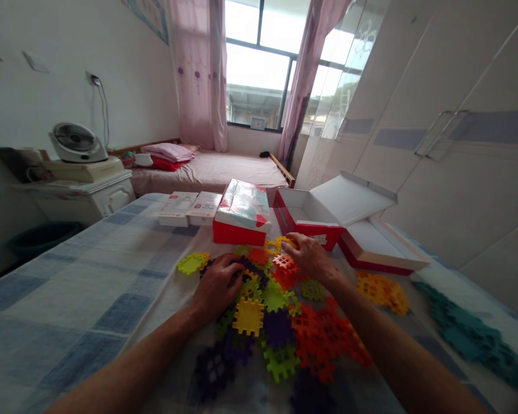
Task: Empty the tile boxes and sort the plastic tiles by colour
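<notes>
Touching yellow piece (278, 246) with right hand (306, 253), purple pieces (259, 273) with left hand (218, 283); cannot tell fingers' grip on either.

Notched plastic tiles (249, 310) in yellow, green, purple and orange-red: loose overlapping heap between left hand (220, 283) and right hand (307, 253), spreading nearer. Yellow openwork piece (277, 246) at right fingertips. Orange-yellow stack (382, 292) right of right hand, teal pile (470, 330) further right.

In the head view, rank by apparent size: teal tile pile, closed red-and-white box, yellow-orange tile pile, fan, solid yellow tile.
1. Teal tile pile
2. Closed red-and-white box
3. Yellow-orange tile pile and fan: too alike to rank
4. Solid yellow tile
</notes>
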{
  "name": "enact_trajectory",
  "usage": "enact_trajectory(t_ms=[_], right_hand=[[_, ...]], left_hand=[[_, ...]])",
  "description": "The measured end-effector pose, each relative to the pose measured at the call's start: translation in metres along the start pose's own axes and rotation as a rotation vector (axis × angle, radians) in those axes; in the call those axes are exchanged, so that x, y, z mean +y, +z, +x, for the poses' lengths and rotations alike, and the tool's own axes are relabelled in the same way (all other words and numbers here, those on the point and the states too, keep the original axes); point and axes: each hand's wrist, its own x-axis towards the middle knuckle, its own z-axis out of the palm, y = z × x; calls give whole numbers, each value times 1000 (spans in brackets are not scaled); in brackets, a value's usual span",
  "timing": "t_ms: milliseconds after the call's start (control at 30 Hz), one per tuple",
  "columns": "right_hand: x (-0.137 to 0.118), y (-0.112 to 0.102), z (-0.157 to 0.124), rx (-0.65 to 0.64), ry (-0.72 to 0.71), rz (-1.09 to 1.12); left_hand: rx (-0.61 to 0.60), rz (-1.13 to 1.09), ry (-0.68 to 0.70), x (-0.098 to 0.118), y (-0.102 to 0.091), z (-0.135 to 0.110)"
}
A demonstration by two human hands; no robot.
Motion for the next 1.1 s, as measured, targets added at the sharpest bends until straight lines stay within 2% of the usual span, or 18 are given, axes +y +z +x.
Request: enact_trajectory(t_ms=[167,333,533,700,800,867,900,1000,1067,1100], right_hand=[[-17,22,24,-116,-16,-89],[-16,38,39,-185,19,-67],[-16,33,40,-134,82,36],[-9,11,11,-32,53,204],[27,-13,-26,150,46,411],[66,-31,-53,281,136,454],[87,-40,-66,345,211,411],[147,-57,-95,607,410,63],[175,-59,-105,647,491,-161],[185,-56,-108,623,519,-237]], left_hand=[[-1,2,-3,0,-1,0],[8,17,6,2,-2,1],[-21,22,10,-2,0,0],[-19,14,27,-5,0,1],[-24,24,25,-5,0,2],[-27,29,18,-4,-1,2],[-29,30,14,-4,-1,2],[-38,33,7,-3,-1,1],[-40,38,10,-4,-1,1],[-40,42,13,-4,-2,1]])
